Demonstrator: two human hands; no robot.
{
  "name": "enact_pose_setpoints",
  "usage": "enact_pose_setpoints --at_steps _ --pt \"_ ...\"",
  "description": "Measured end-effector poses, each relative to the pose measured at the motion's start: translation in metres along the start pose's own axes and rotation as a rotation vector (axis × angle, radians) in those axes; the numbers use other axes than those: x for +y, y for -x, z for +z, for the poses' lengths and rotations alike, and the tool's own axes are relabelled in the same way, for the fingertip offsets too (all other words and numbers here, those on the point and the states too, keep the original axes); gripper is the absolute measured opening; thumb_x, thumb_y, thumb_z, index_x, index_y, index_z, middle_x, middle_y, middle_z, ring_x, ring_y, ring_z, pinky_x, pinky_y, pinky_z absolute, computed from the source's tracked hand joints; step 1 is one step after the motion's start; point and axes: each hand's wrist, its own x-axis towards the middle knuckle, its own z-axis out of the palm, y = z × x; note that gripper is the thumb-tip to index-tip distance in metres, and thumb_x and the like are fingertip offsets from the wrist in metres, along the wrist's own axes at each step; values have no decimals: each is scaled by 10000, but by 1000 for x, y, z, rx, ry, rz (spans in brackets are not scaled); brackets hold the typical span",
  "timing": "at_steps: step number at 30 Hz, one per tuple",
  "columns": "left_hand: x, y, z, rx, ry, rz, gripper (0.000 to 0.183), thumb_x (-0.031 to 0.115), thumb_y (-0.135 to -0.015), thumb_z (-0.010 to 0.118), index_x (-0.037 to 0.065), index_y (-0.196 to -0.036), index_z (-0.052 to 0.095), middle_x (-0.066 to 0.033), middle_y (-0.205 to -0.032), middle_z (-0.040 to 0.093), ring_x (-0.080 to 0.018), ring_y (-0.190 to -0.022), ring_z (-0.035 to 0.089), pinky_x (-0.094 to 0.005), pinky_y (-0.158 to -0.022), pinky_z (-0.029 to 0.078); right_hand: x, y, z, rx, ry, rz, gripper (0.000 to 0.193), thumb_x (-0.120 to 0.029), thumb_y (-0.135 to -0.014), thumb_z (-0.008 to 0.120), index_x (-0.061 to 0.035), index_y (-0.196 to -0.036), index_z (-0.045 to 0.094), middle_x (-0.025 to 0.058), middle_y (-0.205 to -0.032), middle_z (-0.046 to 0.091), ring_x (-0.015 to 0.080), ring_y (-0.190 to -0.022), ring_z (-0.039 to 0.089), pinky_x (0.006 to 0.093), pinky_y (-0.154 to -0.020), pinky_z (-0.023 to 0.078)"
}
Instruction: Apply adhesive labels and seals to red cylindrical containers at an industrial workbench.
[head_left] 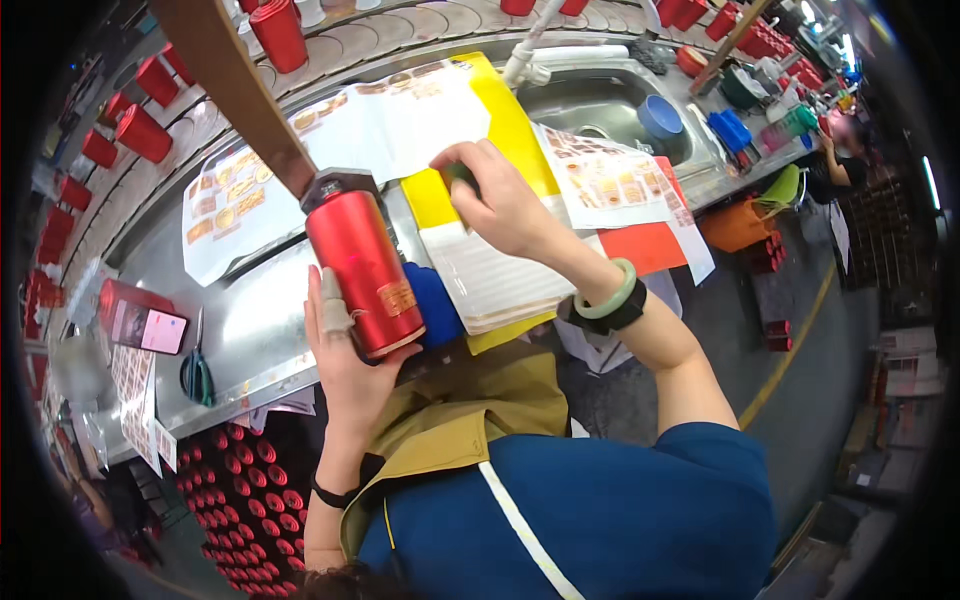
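Note:
A red metal bottle [365, 270] with a small gold-brown decal near its lower end sits tilted against a dark holder [340, 185] at the end of a brown post. My left hand [345, 345], with a pale covering on one finger, is closed around the bottle's lower left side. Over the yellow sheet, my right hand [495, 200] is raised with curled fingers. Something small and dark shows between its thumb and fingers, too hidden to name. Below that hand lies a stack of white sheets [490, 275]. A blue cloth-like thing [430, 305] is beside the bottle.
Printed decal sheets [235, 215] cover part of the metal counter [255, 340]. Scissors [198, 370] and a phone [148, 327] lie at left. A sink [590, 100] holding a blue bowl [660, 117] is at far right. Red bottles [143, 133] line a conveyor behind.

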Motion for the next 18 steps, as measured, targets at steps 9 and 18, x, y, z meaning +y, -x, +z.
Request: enact_pose_setpoints --at_steps 9,18 --pt "-17 10 2 -90 4 -39 1051 80 -708 924 31 -1591 357 -222 -1597 425 -324 -1350 558 -393 -1063 488 48 55 -81 -323 181 294 224 -212 -894 759 -14 -868 658 166 -850 661 343 -820 642 433 -736 499" --pt "-14 10 -4 -152 -69 -106 995 124 -737 887 12 -1577 365 -209 -1607 407 -401 -1449 429 -468 -1225 316 176 89 -264 -183 666 926 397 -371 -844 750 11 -952 735 222 -871 739 347 -845 736 430 -758 558"
